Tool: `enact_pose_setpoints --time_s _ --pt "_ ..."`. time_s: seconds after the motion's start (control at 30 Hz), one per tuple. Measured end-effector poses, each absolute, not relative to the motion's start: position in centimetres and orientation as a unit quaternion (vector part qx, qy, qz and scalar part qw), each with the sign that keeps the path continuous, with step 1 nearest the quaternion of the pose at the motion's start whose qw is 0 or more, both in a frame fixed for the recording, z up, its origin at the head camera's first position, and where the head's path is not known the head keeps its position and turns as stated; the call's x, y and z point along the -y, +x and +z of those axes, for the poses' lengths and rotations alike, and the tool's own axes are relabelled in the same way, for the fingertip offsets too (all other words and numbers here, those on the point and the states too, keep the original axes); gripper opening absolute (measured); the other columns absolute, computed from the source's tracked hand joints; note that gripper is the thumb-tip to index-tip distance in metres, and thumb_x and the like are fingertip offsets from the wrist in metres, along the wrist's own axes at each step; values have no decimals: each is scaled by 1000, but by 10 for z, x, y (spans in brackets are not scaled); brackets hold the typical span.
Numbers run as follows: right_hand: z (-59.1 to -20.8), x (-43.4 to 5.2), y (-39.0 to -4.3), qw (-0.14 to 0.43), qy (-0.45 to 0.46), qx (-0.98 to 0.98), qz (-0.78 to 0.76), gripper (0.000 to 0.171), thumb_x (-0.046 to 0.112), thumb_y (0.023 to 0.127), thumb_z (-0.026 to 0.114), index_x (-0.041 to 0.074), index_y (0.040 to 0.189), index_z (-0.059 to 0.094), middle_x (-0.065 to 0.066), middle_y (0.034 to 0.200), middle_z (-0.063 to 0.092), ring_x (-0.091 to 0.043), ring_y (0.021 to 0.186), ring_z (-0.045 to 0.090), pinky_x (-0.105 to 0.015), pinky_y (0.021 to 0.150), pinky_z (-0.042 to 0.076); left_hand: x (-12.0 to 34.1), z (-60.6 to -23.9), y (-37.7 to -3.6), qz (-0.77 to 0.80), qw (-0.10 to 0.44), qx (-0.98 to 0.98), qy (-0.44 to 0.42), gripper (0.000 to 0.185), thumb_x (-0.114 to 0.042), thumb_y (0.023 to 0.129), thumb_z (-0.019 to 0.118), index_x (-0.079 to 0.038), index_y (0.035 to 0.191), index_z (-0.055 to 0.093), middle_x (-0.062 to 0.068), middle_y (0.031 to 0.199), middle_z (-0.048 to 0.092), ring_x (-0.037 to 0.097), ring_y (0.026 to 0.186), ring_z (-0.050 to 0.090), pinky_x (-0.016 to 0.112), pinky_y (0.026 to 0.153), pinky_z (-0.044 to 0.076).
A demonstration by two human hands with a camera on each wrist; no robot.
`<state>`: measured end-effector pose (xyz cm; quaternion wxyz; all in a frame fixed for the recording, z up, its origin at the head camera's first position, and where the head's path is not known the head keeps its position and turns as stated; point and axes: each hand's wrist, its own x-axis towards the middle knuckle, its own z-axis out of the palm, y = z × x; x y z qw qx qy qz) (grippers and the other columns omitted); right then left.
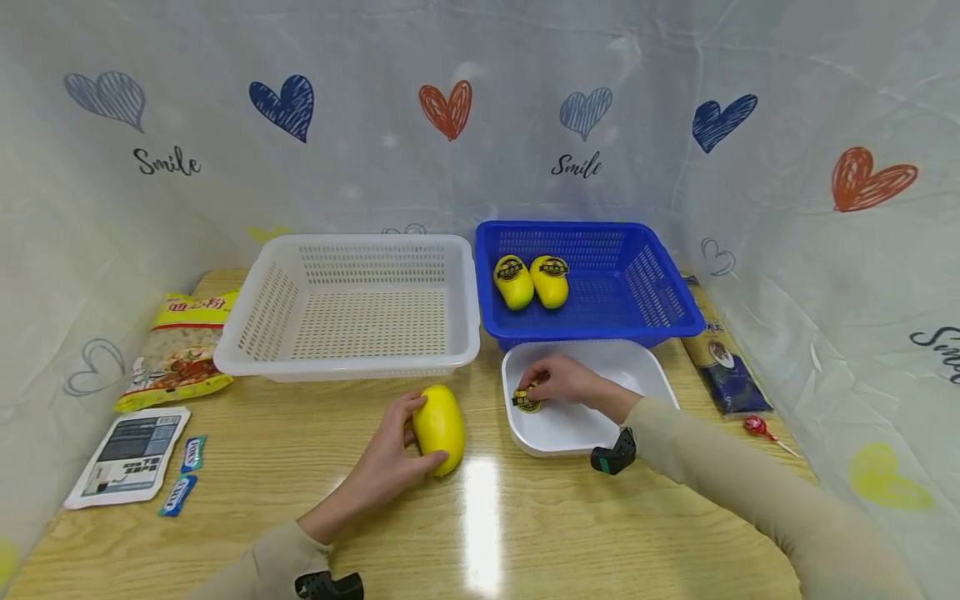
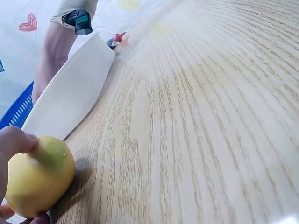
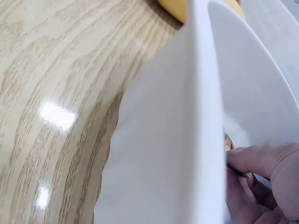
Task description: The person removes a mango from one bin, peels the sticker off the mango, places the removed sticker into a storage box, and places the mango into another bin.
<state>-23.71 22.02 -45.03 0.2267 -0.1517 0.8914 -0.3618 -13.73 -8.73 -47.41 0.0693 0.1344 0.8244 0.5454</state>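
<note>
Mango [image 1: 439, 427] in left hand [image 1: 390, 462] lies beside tray [image 1: 645, 367] edge.

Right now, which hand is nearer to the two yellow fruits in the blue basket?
Right. The right hand is in the white dish just in front of the blue basket holding the two yellow fruits. The left hand grips a yellow fruit on the table, farther away.
</note>
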Motion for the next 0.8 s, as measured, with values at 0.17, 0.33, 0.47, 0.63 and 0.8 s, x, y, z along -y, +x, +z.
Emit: enact_pose_setpoints --time_s 0.17,0.33,0.47,0.63,0.8 --pt "-450 -214 -237 191 -180 -917 -301 12 4 79 74 5 91 73 2 82 67 -11 74 54 -25 69 47 88 -474 -137 542 71 -827 133 86 -9 76 83 3 145 33 18 153 27 32 129 44 37 96 49" --pt "-445 -211 -235 177 -203 -923 -276 10 4 79 75 4 88 71 3 76 63 -11 71 50 -25 66 43 88 -474 -138 546 72 -824 134 86 -8 76 83 3 145 33 18 153 27 33 129 44 37 96 49" --pt "-444 -211 -234 185 -195 -923 -274 6 5 80 75 5 85 71 3 72 61 -9 66 49 -23 63 42 88 -474 -138 547 69 -823 137 85 -7 76 83 4 144 33 18 153 27 33 130 43 37 97 48" --pt "-444 -213 -234 195 -193 -919 -284 6 4 79 75 5 84 71 2 75 66 -8 68 55 -23 65 47 88 -475 -138 544 67 -825 139 86 -8 76 84 3 145 33 17 152 27 32 133 41 37 98 48" --pt "-446 -216 -236 171 -278 -914 -241 17 3 81 74 3 98 71 -1 86 67 -9 76 57 -24 71 49 87 -476 -138 547 69 -823 137 87 -8 76 84 3 145 33 18 153 27 32 131 42 36 98 48"
